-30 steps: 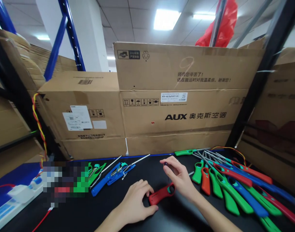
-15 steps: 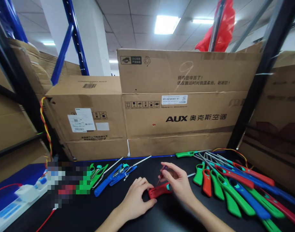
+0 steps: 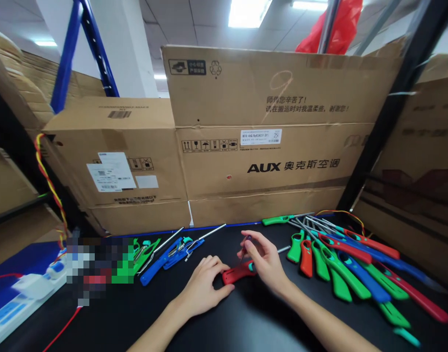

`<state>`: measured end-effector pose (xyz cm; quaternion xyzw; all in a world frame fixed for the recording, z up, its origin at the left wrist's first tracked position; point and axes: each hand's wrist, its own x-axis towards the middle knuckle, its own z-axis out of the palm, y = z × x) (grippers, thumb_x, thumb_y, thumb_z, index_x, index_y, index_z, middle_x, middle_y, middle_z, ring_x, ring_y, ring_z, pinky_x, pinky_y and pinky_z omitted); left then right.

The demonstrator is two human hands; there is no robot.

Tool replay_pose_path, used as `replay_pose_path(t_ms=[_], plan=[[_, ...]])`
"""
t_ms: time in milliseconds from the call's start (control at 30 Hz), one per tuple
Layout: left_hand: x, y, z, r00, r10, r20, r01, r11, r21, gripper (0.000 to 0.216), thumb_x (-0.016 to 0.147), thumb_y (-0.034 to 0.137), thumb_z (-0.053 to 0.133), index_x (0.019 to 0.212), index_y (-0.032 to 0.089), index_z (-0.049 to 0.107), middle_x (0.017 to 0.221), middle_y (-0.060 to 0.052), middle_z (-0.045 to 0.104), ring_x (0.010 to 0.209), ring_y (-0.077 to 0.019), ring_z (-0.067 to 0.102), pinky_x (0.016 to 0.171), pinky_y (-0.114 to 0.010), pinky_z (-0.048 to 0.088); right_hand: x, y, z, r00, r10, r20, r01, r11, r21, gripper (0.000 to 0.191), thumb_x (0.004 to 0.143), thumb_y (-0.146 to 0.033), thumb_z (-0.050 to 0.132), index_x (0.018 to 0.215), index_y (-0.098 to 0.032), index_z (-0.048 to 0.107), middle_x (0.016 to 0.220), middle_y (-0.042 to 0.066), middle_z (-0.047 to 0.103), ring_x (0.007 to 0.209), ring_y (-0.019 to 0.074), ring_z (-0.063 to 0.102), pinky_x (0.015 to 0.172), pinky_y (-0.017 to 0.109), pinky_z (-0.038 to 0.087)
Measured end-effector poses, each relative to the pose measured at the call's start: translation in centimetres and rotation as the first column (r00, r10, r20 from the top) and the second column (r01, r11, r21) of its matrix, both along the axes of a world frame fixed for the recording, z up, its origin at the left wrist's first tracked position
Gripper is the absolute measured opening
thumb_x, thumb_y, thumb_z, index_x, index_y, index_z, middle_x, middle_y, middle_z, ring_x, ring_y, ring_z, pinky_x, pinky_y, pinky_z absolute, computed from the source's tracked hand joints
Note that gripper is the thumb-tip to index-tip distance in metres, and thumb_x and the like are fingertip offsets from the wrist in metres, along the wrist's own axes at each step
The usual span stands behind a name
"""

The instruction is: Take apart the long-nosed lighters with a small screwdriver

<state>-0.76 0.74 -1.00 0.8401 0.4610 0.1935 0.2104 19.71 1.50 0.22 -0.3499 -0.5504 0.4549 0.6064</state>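
Red lighter (image 3: 235, 275) | butt end at fingertips of left hand (image 3: 204, 283), grip unclear | above, pinched by fingers of right hand (image 3: 266, 264): dark-handled tool (image 3: 249, 238)

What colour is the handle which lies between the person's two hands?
The handle is red; it shows best in the head view.

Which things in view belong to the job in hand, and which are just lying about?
Part of the job:
red lighter in the middle
screwdriver held over it
probably the lighter pile at right
probably the blue lighter parts at left

Seemingly just about:
power strip
cardboard box behind
red bag above the box
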Motion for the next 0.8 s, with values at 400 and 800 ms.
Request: replay_pose_path(t_ms=[400, 800], plan=[[0.3, -0.1, -0.7, 0.997, -0.082, -0.002, 0.082, 0.996, 0.037, 0.03, 0.082, 0.044, 0.079, 0.106, 0.026, 0.073, 0.106, -0.002, 0.067, 0.104, -0.0232, 0.061, 0.108, -0.043, 0.041, 0.7, 0.0, 0.3, 0.995, -0.088, 0.048, 0.088, 0.996, -0.002, 0.047, 0.087, -0.055, 0.073, 0.117, -0.019, 0.068, 0.095, 0.005, 0.067, 0.073, 0.0166, 0.072, 0.067, 0.028, 0.063], [-0.2, -0.4, 1.0, 0.986, -0.115, 0.121, 0.106, 0.991, 0.08, 0.048, 0.082, 0.047, 0.078, 0.124, 0.025, 0.067, 0.118, -0.007, 0.066, 0.111, -0.0243, 0.061, 0.102, -0.041, 0.05, 2.7, -0.5, 4.2, 0.976, -0.174, 0.13, 0.134, 0.954, 0.267, 0.027, 0.101, -0.046, 0.055, 0.11, -0.022, 0.064, 0.091, 0.003, 0.061, 0.078, 0.0135, 0.06, 0.073, 0.028, 0.053]])
